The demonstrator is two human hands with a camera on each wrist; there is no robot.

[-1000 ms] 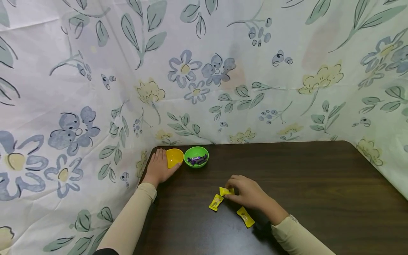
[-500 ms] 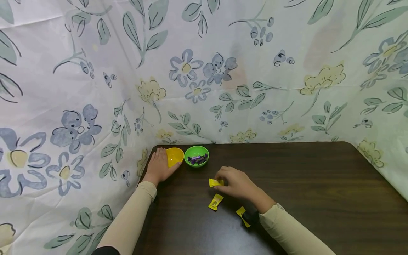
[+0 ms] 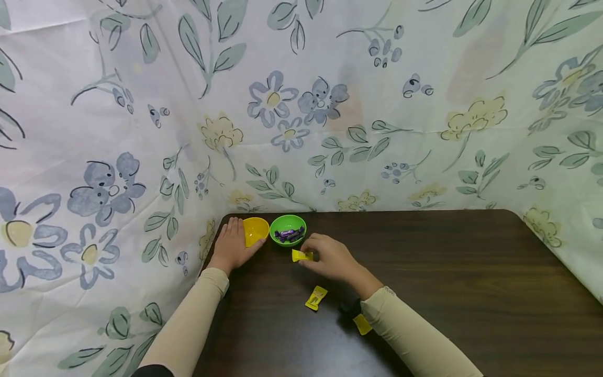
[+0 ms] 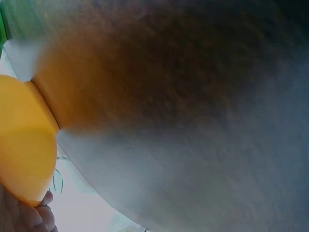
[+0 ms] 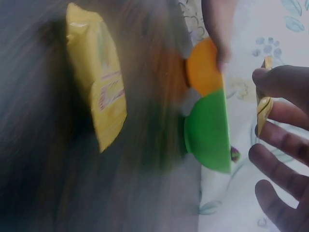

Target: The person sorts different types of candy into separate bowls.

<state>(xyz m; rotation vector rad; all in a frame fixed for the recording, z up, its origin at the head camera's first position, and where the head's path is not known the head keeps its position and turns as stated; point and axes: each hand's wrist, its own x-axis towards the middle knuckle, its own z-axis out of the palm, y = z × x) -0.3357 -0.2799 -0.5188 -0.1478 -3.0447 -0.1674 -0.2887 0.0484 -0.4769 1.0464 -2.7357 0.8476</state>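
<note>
In the head view my left hand (image 3: 230, 247) rests against the left side of a yellow bowl (image 3: 252, 226), fingers straight and thumb along its near side. My right hand (image 3: 331, 259) pinches a yellow-wrapped candy (image 3: 298, 255) just in front of a green bowl (image 3: 285, 221). That bowl touches the yellow one and holds several purple-wrapped candies (image 3: 287, 235). In the right wrist view the thumb and fingers grip the pinched candy (image 5: 263, 108) edge-on. A loose yellow candy (image 3: 316, 298) lies on the table; another yellow candy (image 3: 362, 324) is partly hidden by the right sleeve.
The dark wooden table (image 3: 452, 272) has both bowls near its far left corner. Floral cloth (image 3: 377, 104) hangs behind and along the sides, close to the left arm. A dark wrist device (image 3: 348, 308) sits under the right wrist.
My right hand has lifted the yellow candy off the table and carried it left and away from me, close to the green bowl. My left hand has stayed at the yellow bowl.
</note>
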